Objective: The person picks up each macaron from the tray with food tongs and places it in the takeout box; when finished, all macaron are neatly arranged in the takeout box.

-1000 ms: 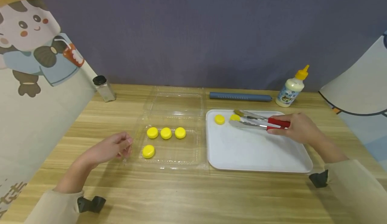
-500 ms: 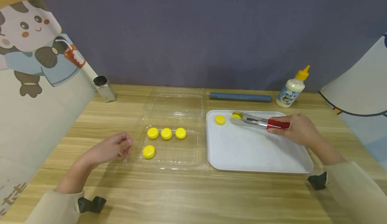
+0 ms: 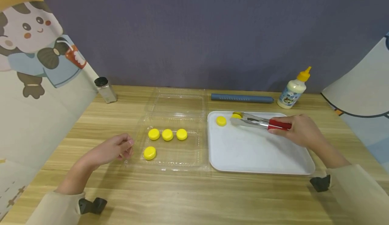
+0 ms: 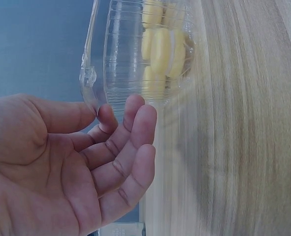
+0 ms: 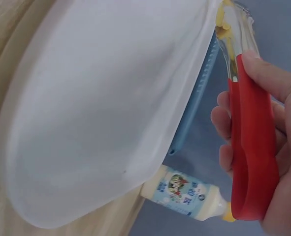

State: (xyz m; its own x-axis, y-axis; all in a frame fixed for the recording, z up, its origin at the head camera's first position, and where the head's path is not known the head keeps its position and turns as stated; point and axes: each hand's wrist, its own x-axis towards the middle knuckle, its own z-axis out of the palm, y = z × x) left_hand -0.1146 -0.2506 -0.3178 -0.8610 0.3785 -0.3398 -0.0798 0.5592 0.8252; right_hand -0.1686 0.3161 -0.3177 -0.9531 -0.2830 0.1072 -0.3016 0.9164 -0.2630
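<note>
My right hand grips metal tongs by their red handles. The tongs' tips straddle a yellow macaron at the back of the white tray, partly covering it. Left of that one, a second macaron lies on the tray. In the left wrist view, thumb and forefinger of my left hand pinch the rim of a clear plastic container. Several yellow macarons sit inside it, most in a back row and one at the front left. Its lid lies folded back.
Behind the tray lies a blue-grey stick-shaped box. A squeeze bottle with a yellow nozzle stands at the back right. At the back left is a clear jar with a black cap. A dark partition rises behind the table.
The tongs' arms have drawn closer together about the macaron, and my right hand has squeezed their handles nearer each other. My left hand stays at the container's edge.
</note>
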